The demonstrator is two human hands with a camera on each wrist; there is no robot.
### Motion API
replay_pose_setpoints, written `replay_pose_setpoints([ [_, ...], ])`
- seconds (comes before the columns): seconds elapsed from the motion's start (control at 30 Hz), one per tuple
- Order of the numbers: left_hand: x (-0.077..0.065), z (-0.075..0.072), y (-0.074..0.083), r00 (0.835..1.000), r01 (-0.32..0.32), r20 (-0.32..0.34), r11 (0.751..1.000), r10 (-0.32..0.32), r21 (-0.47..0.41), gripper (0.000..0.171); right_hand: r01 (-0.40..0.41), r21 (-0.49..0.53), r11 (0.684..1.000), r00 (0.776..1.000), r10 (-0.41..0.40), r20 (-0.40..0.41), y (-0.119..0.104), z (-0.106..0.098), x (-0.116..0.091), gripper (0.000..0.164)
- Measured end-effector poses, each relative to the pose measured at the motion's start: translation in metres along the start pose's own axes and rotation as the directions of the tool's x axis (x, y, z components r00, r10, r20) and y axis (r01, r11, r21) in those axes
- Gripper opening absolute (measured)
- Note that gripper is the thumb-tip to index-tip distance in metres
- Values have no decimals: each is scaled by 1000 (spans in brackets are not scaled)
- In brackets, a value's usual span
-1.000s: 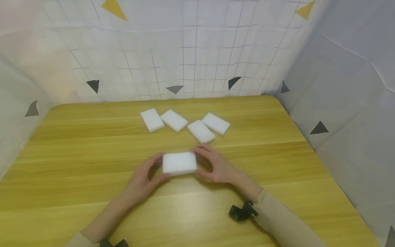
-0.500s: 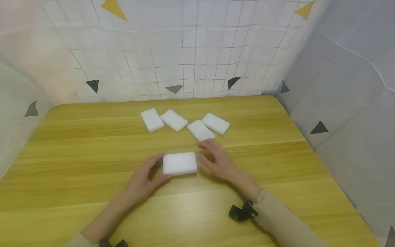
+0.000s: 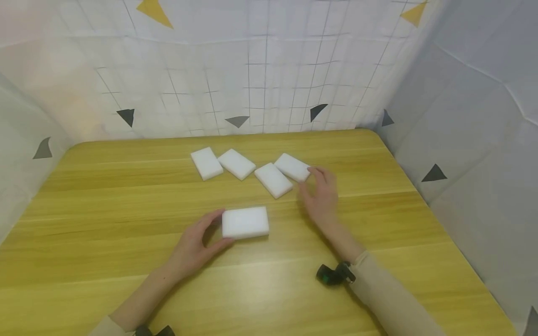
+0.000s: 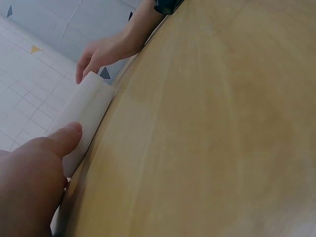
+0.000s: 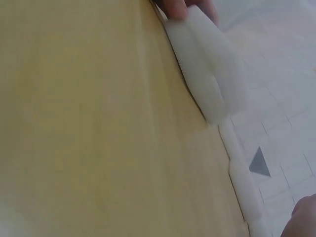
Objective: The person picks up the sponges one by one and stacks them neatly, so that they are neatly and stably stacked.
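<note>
A white sponge block (image 3: 245, 222) lies flat on the table in front of me, its long side running left to right. My left hand (image 3: 197, 245) holds its left end, thumb on the near edge and fingers at the far edge. In the left wrist view the thumb (image 4: 69, 137) presses against the sponge's side. My right hand (image 3: 321, 198) is at the rightmost sponge of the back group (image 3: 292, 167), fingertips right at its right end and thumb near its front corner. A gap shows between that thumb and finger.
Left of that sponge lie three more white sponges, one close against it (image 3: 273, 180), one further left (image 3: 237, 164) and one at the far left (image 3: 207, 163). The wooden table (image 3: 126, 196) ends at a gridded white curtain (image 3: 269, 70) behind.
My right hand has let go of the front sponge's right end and moved away, back and right to the rightmost sponge. The left hand and the sponges have stayed nearly still.
</note>
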State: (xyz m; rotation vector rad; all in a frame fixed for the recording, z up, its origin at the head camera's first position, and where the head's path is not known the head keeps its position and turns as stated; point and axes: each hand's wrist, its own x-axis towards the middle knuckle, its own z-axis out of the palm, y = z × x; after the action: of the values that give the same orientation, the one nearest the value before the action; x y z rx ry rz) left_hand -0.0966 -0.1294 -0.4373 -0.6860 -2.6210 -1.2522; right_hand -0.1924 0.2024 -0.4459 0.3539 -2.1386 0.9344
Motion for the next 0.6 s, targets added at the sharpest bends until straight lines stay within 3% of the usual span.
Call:
replay_pose_setpoints([
  [0.17, 0, -1, 1, 1000, -3, 2, 1000, 3, 3, 68, -103, -58, 993, 994, 104, 19, 15, -9, 8, 37],
  [0.43, 0, -1, 1, 1000, 4, 8, 1000, -4, 14, 68, -176, -111, 978, 983, 180, 33, 29, -18, 14, 38],
  [0.6, 0, 0, 0, 1000, 4, 11, 1000, -4, 21, 69, -290, -145, 946, 946, 306, 107, 29, -21, 15, 44],
])
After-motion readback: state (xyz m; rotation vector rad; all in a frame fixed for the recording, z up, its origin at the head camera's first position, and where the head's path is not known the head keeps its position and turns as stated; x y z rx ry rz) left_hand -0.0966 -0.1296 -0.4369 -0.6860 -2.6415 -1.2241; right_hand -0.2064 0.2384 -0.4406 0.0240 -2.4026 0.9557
